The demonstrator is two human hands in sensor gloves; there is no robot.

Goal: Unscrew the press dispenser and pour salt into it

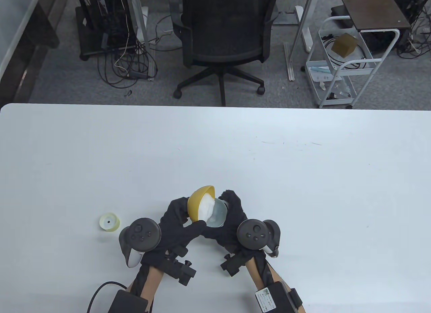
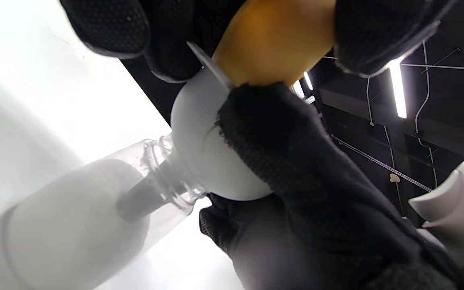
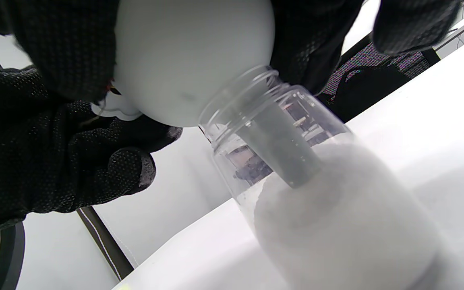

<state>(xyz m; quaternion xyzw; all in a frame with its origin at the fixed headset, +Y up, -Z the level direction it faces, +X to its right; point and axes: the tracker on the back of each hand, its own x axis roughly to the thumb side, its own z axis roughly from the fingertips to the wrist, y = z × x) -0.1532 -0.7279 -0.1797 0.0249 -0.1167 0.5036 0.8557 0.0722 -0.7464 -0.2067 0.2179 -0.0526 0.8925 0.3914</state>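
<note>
Yellow bowl [image 1: 199,201], gripped by the left hand [image 1: 178,222], tipped salt [image 1: 206,208] into a white funnel [image 3: 183,56] seated in the clear dispenser jar [image 3: 316,193]. The right hand [image 1: 232,218] gripped the funnel; the unscrewed cap [image 1: 110,222] lay well left.

Table view looks down from overhead; both wrist views look up, close, sharing the funnel [image 2: 199,153].
</note>
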